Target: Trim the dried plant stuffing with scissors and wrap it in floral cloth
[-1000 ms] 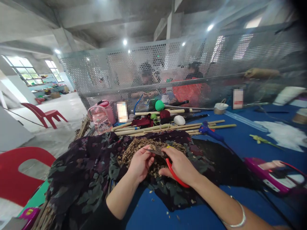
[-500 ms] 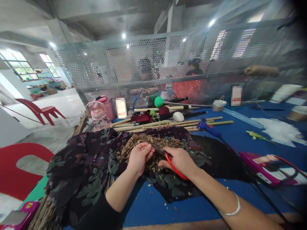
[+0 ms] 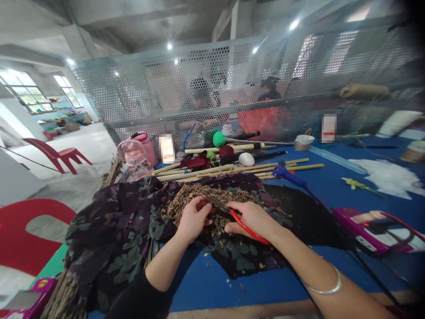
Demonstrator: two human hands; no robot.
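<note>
One pair of red-handled scissors (image 3: 235, 215) is gripped in your right hand (image 3: 255, 218), blades over a brown, crumbly heap (image 3: 182, 198). Your left hand (image 3: 193, 219) curls by the blade tips, though whether it pinches anything I cannot tell. Dark patterned cloth (image 3: 121, 226) lies beneath, on a blue table (image 3: 195, 288).

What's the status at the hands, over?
Right hand: gripping red-handled scissors. Left hand: by the blades, grip unclear. Dried plant scraps: heaped on floral cloth beneath. Pale sticks: lying beyond.
</note>
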